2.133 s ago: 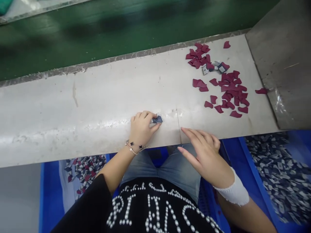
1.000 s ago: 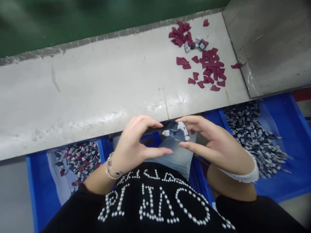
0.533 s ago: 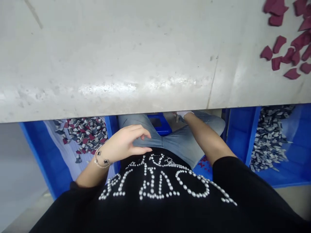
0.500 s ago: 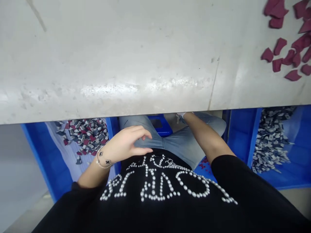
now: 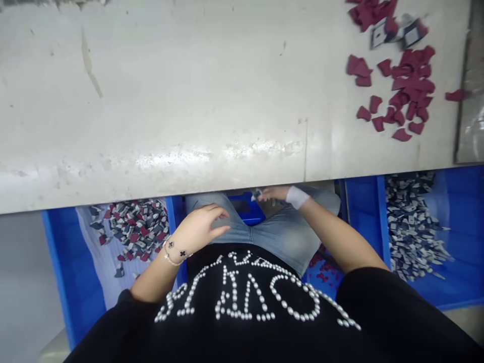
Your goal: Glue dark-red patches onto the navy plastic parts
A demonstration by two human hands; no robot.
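My left hand rests over my lap, its thumb and curled fingers apart with nothing between them. A bracelet is round that wrist. Just below the table's front edge, my right hand pinches a small grey-and-white piece at its fingertips. A white band wraps the right wrist. Beneath the right hand, between my knees, part of a blue plastic stool or box shows. What the piece is made of is too small to tell.
Dark red pieces lie on the white table at right, near two grey-and-white pieces. A blue bin at left holds mixed red, grey and white pieces; another blue bin at right holds grey-and-white ones. Small red bits lie low between.
My right hand has come out from under the table's edge, a small grey-and-white piece now showing in its fingers. My left hand stays over my lap. The view has shifted to the right.
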